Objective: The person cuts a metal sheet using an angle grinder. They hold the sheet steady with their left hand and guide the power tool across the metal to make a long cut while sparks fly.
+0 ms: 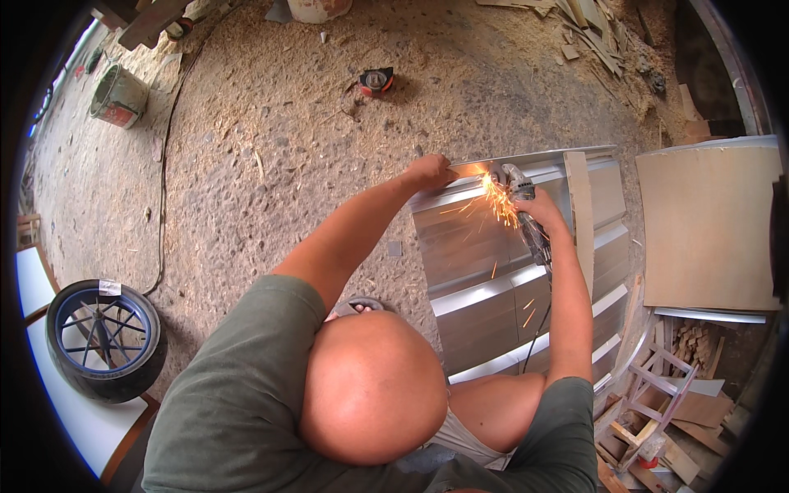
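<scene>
My right hand (pixel 542 210) is closed around an angle grinder (pixel 521 182), whose disc end meets the far edge of a ribbed silver metal sheet (pixel 464 238). Orange sparks (pixel 498 201) spray from there back toward me and hide the contact point. At the sheet's far left corner, my left hand (pixel 431 172) grips the edge with curled fingers, a short way left of the sparks. A pale wooden strip (pixel 580 201) lies across the sheet, right of the grinder. The grinder's dark cord (pixel 538 333) trails back over the metal.
A tape measure (pixel 376 81) lies on the sawdust-strewn floor ahead. At left are a dirty bucket (pixel 120 96), a long cable (pixel 164 189) and a spoked wheel (pixel 105 341). A plywood panel (pixel 711 230) and a small wooden frame (pixel 657 382) stand at right.
</scene>
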`<action>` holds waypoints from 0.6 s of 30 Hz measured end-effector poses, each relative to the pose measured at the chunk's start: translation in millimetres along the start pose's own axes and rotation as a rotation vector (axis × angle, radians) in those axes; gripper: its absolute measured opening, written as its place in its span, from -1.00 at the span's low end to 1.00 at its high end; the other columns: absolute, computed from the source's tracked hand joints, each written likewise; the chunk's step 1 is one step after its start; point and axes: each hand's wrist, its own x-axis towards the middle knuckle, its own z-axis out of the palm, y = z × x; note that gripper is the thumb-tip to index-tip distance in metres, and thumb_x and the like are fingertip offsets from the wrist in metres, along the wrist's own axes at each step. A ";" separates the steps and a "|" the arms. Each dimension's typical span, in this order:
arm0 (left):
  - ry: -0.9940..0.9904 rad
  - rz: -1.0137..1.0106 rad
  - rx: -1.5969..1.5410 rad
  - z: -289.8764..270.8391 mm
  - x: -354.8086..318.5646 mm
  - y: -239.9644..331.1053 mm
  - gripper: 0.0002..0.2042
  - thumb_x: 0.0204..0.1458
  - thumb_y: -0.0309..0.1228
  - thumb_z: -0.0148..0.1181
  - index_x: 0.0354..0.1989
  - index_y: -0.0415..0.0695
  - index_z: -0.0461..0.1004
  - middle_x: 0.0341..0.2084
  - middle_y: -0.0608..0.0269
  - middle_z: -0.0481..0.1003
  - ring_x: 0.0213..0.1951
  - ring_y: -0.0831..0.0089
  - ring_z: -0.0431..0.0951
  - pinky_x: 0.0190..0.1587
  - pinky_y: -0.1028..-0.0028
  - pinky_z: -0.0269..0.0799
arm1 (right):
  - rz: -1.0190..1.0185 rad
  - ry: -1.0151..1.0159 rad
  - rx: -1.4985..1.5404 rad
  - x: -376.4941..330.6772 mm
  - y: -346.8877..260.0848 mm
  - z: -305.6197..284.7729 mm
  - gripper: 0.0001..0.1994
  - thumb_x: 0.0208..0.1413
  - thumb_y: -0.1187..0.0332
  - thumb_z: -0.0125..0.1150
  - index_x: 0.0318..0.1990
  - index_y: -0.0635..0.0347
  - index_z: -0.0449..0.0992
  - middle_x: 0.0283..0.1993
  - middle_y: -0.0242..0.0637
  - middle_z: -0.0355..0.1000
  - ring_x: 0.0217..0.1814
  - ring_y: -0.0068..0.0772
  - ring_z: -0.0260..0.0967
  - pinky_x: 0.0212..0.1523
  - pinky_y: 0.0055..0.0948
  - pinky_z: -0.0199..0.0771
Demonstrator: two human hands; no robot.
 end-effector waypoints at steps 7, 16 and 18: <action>-0.063 -0.064 0.000 -1.4 -3.8 -6.2 -0.51 0.10 0.05 0.26 -0.12 -0.19 0.62 -0.17 -0.15 0.62 -0.05 -0.08 0.61 -0.01 0.10 0.49 | -0.077 0.003 -0.023 -6.6 -8.4 9.0 -0.38 -0.18 0.29 0.50 0.05 0.48 0.47 -0.21 -0.06 0.58 -0.23 -0.34 0.54 -0.16 -0.35 0.55; -0.043 -0.028 0.007 0.3 2.9 1.5 -0.49 0.09 0.07 0.24 -0.04 -0.14 0.61 -0.05 -0.06 0.62 0.03 -0.04 0.60 0.06 0.15 0.50 | -0.066 -0.010 0.026 15.2 23.3 -1.6 -0.45 -0.20 0.33 0.49 0.00 0.42 0.52 -0.22 -0.17 0.58 -0.23 -0.36 0.52 -0.14 -0.36 0.53; 0.005 -0.019 0.002 1.7 -1.2 0.4 -0.48 0.11 0.08 0.24 -0.06 -0.18 0.62 -0.12 -0.12 0.62 -0.02 -0.06 0.61 0.03 0.13 0.49 | -0.034 0.016 -0.001 15.1 22.1 2.2 -0.47 -0.20 0.35 0.49 -0.02 0.39 0.54 -0.23 -0.21 0.58 -0.24 -0.38 0.51 -0.14 -0.37 0.53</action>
